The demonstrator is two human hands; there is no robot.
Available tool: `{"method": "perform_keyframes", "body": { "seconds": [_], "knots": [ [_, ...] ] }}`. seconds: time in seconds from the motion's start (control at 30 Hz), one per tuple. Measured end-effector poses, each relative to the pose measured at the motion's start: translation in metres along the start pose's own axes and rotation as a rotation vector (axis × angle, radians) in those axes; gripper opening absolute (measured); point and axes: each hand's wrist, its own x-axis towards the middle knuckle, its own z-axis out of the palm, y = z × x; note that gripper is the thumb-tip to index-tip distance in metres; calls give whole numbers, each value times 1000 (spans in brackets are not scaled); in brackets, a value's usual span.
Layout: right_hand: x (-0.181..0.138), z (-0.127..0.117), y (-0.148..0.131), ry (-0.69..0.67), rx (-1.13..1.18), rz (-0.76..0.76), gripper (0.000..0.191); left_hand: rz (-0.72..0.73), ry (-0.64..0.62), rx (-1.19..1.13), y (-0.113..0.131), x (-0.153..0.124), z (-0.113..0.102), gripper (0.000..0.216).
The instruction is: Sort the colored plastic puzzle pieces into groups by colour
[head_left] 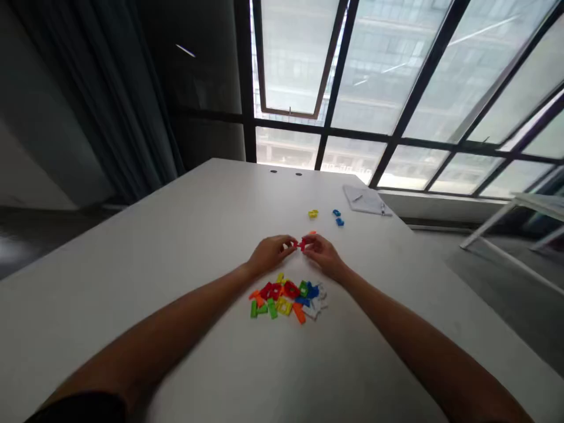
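Both of my hands meet over the middle of the white table (211,223). Between them is a small red plastic building piece (302,245). My left hand (272,252) pinches its left end with thumb and fingers, and my right hand (323,254) grips its right end. Just beyond my right fingers an orange piece (312,232) partly shows. On my side of the hands lies a pile of mixed plastic pieces: red (291,289), yellow (284,305), green (272,308), orange (299,312), blue (312,290) and white (312,309).
Farther out on the table are a yellow piece (312,214) and two blue pieces (338,217). Toward the far right edge lies a sheet of paper (365,200) with pens on it. Windows (361,70) stand behind the table; a white-framed table (497,223) is at the right.
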Motion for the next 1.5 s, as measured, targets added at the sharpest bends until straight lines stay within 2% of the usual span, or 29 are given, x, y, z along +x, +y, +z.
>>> {"method": "perform_keyframes", "body": {
  "seconds": [0.2, 0.43, 0.57, 0.93, 1.5],
  "knots": [
    [0, 2, -1, 32, -111, 6, 41, -7, 16, 15, 1, 0, 0, 32],
    [-2, 4, -9, 94, -333, -164, 31, -5, 13, 26, 4, 0, -1, 32],
    [-3, 5, -11, 120, -418, -208, 33, -25, 20, 28, 7, -1, -2, 32],
    [-4, 5, -12, 164, -432, -218, 39, -28, 40, 31, 10, -2, -4, 27],
    [-4, 5, -11, 137, -429, -216, 44, -27, 49, 66, 10, -2, -3, 25]
  ]
}}
